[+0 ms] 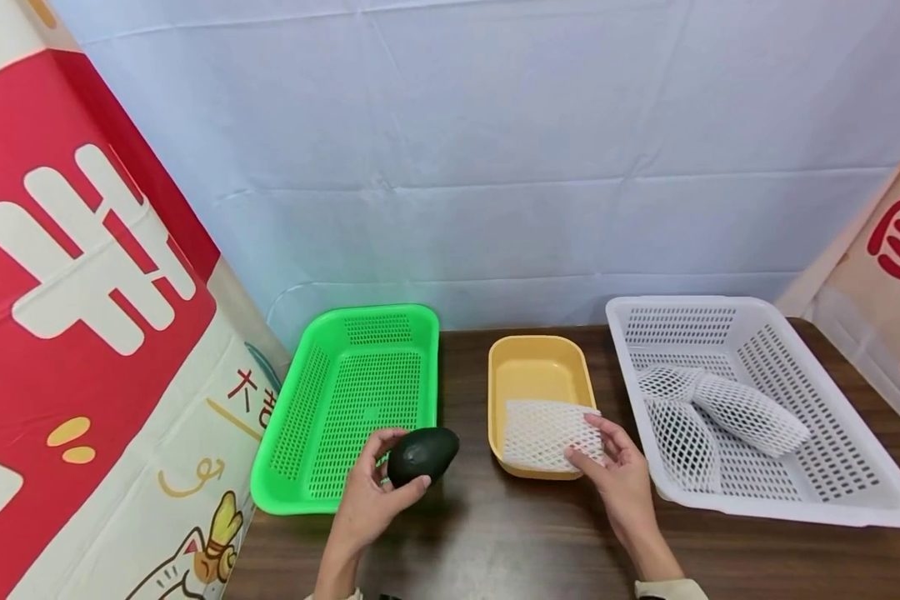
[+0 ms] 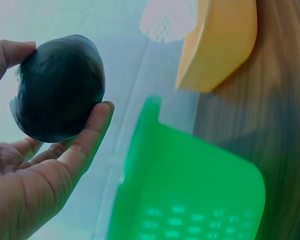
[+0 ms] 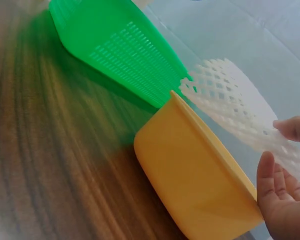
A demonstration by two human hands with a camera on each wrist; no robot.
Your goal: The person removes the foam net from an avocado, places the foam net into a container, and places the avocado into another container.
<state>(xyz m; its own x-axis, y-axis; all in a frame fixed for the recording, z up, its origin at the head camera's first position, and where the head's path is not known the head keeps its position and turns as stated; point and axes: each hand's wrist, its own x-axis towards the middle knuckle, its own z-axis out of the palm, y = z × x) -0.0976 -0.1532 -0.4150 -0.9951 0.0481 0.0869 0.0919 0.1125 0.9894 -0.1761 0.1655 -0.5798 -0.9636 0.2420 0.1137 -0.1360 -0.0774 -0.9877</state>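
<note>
Green basket [image 1: 300,505] on the left, and my left hand [image 1: 369,498] is gripping the dark fruit [image 1: 423,457] right by its near right corner, long axis roughly sideways; right hand [image 1: 621,477] pinches the foam net [image 1: 542,435] over the yellow tub [image 1: 542,379]

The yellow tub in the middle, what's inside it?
The far part of the yellow tub shows bare floor. The right hand holds a white foam net over the near part, so anything lying beneath it cannot be seen.
</note>
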